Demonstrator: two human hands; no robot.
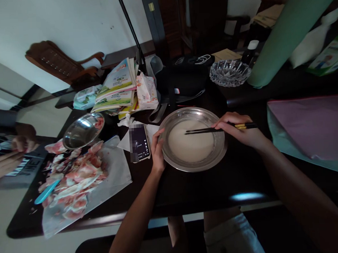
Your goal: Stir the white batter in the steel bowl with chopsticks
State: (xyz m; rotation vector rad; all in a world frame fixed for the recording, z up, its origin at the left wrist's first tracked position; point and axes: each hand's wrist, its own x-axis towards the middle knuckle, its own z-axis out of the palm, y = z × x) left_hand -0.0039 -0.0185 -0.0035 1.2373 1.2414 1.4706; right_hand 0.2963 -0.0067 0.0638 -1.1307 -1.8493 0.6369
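A wide metal bowl (195, 167) stands on the dark table, holding a pale, milky liquid (191, 146). My left hand (158, 151) grips the bowl's left rim, fingers on the outside and edge. In my right hand (237, 128) is a pair of black chopsticks (199, 131) with gold bands near the back end. Their tips reach over the bowl and meet the liquid near its middle. Just left of my left hand lies a phone (142, 143) with a lit screen, resting on white paper (125, 143).
To the left, raw meat pieces (83, 176) and a blue-handled tool (47, 192) lie on a plastic sheet (117, 170), beside another metal bowl (83, 133). A co-worker's hands (19, 147) are at the far left. Books (114, 88), a black bag (182, 80) and a glass dish (230, 73) stand behind.
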